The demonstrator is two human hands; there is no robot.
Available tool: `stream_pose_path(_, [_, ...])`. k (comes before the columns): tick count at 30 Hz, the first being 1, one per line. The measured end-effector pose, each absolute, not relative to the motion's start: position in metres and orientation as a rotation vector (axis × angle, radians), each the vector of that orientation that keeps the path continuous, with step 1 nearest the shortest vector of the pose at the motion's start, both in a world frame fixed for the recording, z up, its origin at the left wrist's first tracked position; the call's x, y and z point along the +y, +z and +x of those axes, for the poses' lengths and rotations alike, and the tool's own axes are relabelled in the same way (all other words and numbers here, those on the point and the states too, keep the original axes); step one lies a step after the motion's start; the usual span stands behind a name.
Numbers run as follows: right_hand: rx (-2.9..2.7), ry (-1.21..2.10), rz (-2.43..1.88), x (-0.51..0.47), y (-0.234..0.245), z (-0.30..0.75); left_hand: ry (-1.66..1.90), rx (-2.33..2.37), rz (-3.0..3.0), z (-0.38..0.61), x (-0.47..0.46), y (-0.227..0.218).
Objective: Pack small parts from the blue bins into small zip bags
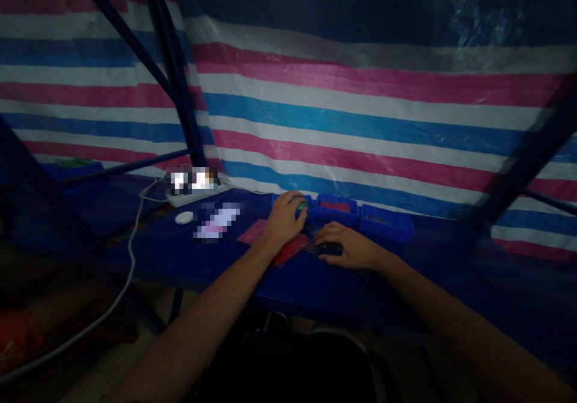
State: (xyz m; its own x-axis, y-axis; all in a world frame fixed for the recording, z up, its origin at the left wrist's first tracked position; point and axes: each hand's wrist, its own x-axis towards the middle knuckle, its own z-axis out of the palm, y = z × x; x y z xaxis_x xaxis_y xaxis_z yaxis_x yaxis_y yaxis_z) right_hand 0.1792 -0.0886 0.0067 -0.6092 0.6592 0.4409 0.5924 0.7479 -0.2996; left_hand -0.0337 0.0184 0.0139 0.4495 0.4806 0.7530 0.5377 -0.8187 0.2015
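Observation:
My left hand (pixel 285 219) reaches over the leftmost small blue bin (pixel 310 212), fingers bent and thumb apart from them. Green contents (pixel 302 206) show between thumb and fingers; the fingertips are partly hidden. To its right, my right hand (pixel 349 245) is closed around a dark object (pixel 330 248) low over the table, its kind too dark to make out. Flat red packets (pixel 291 250) lie between my hands, and a pink sheet or packet (pixel 252 232) lies beside my left wrist.
A middle blue bin (pixel 337 204) holds red items; a right-hand blue bin (pixel 386 225) stands beside it. Left on the blue table (pixel 288 286) are a white round object (pixel 184 218), a blurred phone-like thing (pixel 219 221) and a power strip (pixel 198 195). A cable (pixel 131 252) hangs left. Blue metal bars (pixel 171 72) frame the striped sheet.

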Motion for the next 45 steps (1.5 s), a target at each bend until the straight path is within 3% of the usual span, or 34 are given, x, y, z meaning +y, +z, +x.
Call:
stream_pose_path(10, [-2.138, 0.142, -1.017, -0.083, 0.005, 0.179, -1.388, -0.684, -2.869, -0.022, -0.011, 0.025])
stream_pose_path(17, [-1.536, 0.656, -1.088, -0.069, -0.004, 0.192, -1.472, -0.721, -3.068, -0.017, -0.017, 0.022])
stream_pose_path(22, [-1.383, 0.809, -1.039, -0.066, -0.007, 0.191, -1.583, -0.821, -3.203, -0.012, -0.011, 0.016])
stream_pose_path(32, [-1.328, 0.823, -0.987, -0.066, -0.004, 0.188, -1.870, -0.796, -3.296, -0.008, -0.004, 0.009])
stream_pose_path(45, [-1.475, 0.763, -1.057, -0.068, -0.005, 0.187, -1.831, -0.806, -3.351, -0.008, -0.013, 0.013])
